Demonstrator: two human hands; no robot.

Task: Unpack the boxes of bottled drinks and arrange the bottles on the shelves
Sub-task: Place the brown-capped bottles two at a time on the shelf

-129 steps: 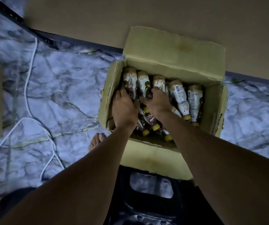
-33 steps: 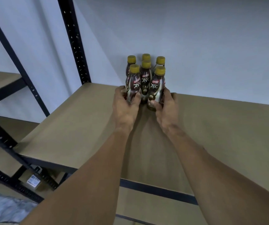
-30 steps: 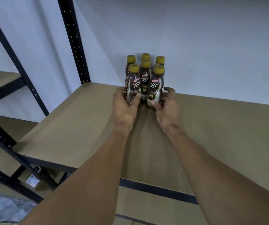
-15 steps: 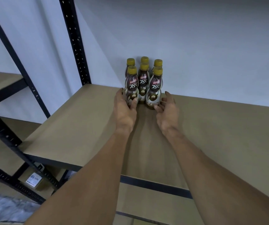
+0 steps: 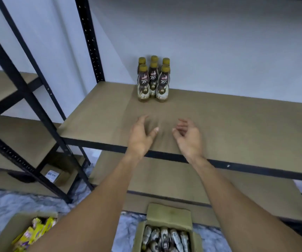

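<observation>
Six coffee-drink bottles (image 5: 153, 80) with yellow caps stand upright in two tight rows of three at the back edge of the brown shelf (image 5: 237, 124), hard against the pale wall (image 5: 219, 42) and nearer the shelf's left end than its right. We see both bare arms reaching in over the shelf's front edge. The left hand (image 5: 141, 137) hovers with fingers spread apart and thumb out, the right hand (image 5: 188, 137) beside it with fingers loosely curled and palm turned inward. Neither grips anything, and both are well apart from the bottles. A black perforated steel upright (image 5: 90, 39) rises at the shelf's back left corner. Below the front edge we make out a lower shelf (image 5: 164, 179). On the marbled floor (image 5: 10, 202) beneath it sits an open cardboard box (image 5: 168, 213) packed with more bottles lying on their sides (image 5: 164, 237). At the lower left, a second open box (image 5: 19, 220) holds yellow packets (image 5: 35, 231), too blurred for us to read
</observation>
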